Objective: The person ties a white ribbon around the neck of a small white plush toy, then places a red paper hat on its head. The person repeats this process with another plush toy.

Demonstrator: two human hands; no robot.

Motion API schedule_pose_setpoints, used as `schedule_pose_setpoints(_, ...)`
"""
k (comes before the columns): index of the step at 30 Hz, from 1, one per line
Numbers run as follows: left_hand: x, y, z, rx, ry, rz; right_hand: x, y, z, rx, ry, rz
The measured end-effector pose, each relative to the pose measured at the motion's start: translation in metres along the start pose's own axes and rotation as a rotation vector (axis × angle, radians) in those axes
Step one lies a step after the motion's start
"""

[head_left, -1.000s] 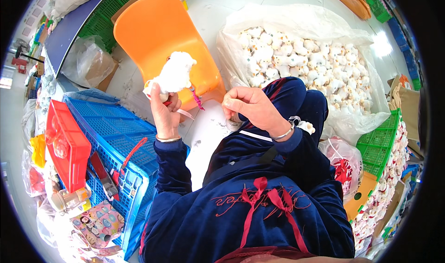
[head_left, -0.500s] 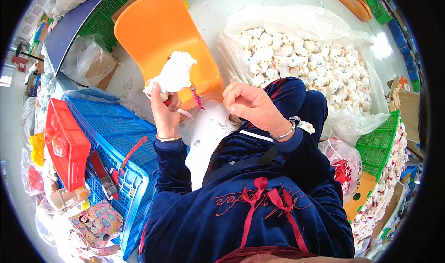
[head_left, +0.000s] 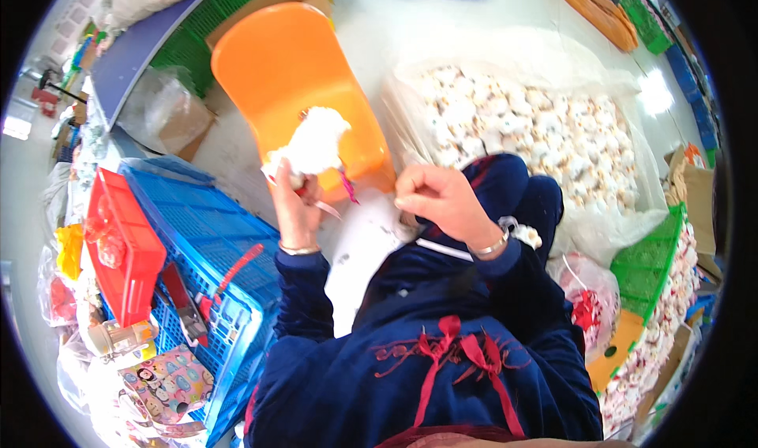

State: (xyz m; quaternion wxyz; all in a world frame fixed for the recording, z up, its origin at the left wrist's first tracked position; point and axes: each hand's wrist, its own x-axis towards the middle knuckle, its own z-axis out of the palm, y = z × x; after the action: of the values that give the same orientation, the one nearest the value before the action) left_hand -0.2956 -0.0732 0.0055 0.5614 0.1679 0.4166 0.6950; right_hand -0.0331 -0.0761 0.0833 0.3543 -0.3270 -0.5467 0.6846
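Note:
My left hand [head_left: 296,215] is closed around the lower end of a small white plush toy [head_left: 320,142], overexposed and short on detail. A magenta cord [head_left: 348,187] hangs beside the toy, and a pale strip sticks out by my fingers. My right hand [head_left: 446,203] is held apart from it, over my knee, with thumb and forefinger pinched together. Whatever that pinch holds is too small to make out. Near my right wrist, a little white plush piece [head_left: 527,235] rests by the cuff. Behind the toy stands an orange plastic chair [head_left: 272,61].
A large clear bag [head_left: 649,225] full of white plush toys lies at the far right. On the left are a blue crate [head_left: 201,211] and a red tray [head_left: 150,270]. A green crate [head_left: 651,262] and a bag of red pieces [head_left: 588,278] are at my right.
The whole view has shifted, so the chair, crates and hands sit slightly lower and to the right. Both hands keep nearly the same pose, and the toy stays in my left hand.

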Motion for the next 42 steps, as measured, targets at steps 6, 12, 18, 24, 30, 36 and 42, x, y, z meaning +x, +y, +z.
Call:
schedule_pose_setpoints(6, -0.001, 0.005, 0.004, 0.03, -0.089, -0.008, 0.002, 0.009, 0.001, 0.032, 0.085, -0.04)
schedule_pose_setpoints(12, -0.009, 0.013, 0.019, -0.009, -0.045, 0.019, 0.001, 0.003, 0.002, 0.019, 0.072, -0.03)
schedule_pose_setpoints(18, -0.01, 0.013, 0.017, 0.006, -0.036, 0.0, -0.003, -0.006, 0.004, -0.074, 0.064, -0.032)
schedule_pose_setpoints(24, -0.009, 0.013, 0.018, 0.023, -0.042, 0.0, -0.002, -0.006, 0.004, -0.123, 0.04, -0.107)
schedule_pose_setpoints(30, -0.009, 0.013, 0.016, 0.012, -0.05, -0.014, -0.003, -0.004, -0.001, -0.035, 0.006, -0.051)
schedule_pose_setpoints(36, -0.014, 0.016, 0.025, 0.038, -0.064, 0.017, -0.002, 0.003, -0.004, 0.077, 0.044, -0.135)
schedule_pose_setpoints(42, -0.013, 0.014, 0.024, 0.048, -0.056, 0.006, -0.004, 0.002, -0.009, 0.035, 0.1, -0.124)
